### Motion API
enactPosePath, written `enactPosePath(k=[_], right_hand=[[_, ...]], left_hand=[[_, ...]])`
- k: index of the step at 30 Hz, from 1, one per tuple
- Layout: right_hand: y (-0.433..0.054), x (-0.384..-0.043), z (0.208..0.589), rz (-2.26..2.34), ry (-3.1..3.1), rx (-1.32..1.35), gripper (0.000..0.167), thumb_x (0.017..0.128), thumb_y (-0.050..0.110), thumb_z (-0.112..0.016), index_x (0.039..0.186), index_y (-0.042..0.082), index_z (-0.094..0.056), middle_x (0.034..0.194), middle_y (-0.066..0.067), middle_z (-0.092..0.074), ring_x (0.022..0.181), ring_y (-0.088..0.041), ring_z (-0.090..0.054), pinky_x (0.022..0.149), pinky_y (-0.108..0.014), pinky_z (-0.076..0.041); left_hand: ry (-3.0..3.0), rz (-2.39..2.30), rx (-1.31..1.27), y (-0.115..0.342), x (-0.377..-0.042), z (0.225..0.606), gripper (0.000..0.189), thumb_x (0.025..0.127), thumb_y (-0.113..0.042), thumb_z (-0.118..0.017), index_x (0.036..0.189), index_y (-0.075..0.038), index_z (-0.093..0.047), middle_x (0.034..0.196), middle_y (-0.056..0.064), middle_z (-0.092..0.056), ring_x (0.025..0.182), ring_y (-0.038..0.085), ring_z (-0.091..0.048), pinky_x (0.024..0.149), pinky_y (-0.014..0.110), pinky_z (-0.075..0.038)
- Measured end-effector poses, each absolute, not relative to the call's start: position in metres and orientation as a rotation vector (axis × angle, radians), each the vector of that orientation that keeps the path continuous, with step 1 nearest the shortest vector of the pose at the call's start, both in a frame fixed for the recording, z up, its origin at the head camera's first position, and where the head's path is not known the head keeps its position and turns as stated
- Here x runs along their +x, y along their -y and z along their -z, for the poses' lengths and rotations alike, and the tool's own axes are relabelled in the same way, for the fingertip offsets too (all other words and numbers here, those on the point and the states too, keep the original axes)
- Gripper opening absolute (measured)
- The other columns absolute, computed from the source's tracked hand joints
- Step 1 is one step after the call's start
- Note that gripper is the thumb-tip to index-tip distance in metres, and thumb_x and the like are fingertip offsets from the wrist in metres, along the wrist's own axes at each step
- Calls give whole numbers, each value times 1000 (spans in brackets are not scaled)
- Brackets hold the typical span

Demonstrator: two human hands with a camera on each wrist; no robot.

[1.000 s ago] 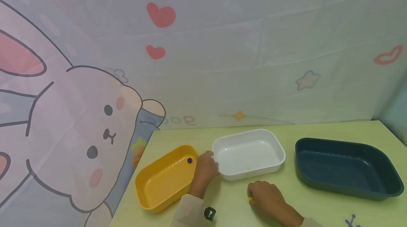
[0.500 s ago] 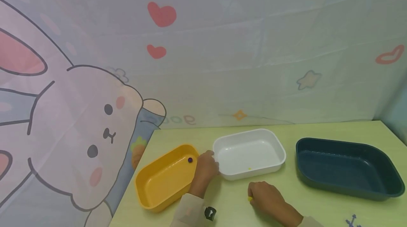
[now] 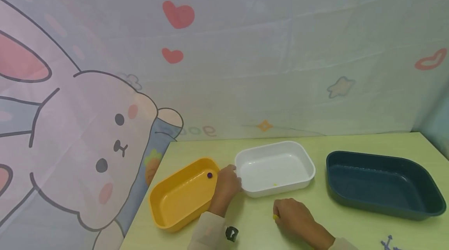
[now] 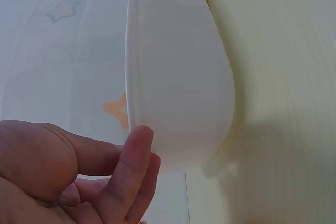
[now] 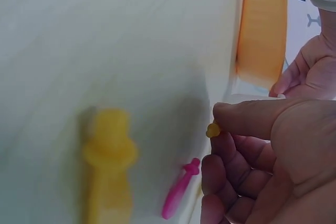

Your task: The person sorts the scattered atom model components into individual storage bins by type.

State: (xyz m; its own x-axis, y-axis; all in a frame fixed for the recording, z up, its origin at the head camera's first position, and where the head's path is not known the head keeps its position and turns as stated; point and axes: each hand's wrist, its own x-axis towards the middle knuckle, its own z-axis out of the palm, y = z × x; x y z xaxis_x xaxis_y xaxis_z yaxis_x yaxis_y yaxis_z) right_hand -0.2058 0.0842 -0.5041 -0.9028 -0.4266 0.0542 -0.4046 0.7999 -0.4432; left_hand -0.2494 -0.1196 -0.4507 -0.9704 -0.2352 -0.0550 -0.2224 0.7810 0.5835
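My left hand [image 3: 227, 185] holds the left end of the white tray [image 3: 256, 192], pinching its rim in the left wrist view, where the tray's wall [image 4: 178, 66] stands tall beside the fingers. A small yellow piece with a knobbed end [image 5: 212, 130] is pinched between thumb and forefinger of my right hand [image 3: 294, 217], in front of that tray. The rest of this piece is hidden by the fingers. A pink peg-like piece [image 5: 180, 188] and a larger-looking, blurred yellow piece [image 5: 110, 166] lie near the right hand. Inside the white tray sits a tiny yellow bit [image 3: 275, 184].
Left of the white tray stands a yellow tray [image 3: 165, 222] with a small dark purple ball-like thing [image 3: 209, 175] in it. A dark teal tray [image 3: 379, 208] stands at the right. Purple spiky pieces [image 3: 388, 243] lie at the front right of the table [image 3: 252, 222].
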Motion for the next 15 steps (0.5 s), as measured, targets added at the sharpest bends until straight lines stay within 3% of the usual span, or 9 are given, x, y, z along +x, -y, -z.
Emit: enactPosePath(k=[15], right_hand=[[-84,-212,483,781,-2990,-619,23,78,3,-72,69,22,-62,66,11,-57,64,-8,-51,55,-31,-45]], left_hand=[[2974,931,411,118,-248,448,38,92,-5,-69,129,2,-63,106,17,-73,85,23,-64,82,35,-62]])
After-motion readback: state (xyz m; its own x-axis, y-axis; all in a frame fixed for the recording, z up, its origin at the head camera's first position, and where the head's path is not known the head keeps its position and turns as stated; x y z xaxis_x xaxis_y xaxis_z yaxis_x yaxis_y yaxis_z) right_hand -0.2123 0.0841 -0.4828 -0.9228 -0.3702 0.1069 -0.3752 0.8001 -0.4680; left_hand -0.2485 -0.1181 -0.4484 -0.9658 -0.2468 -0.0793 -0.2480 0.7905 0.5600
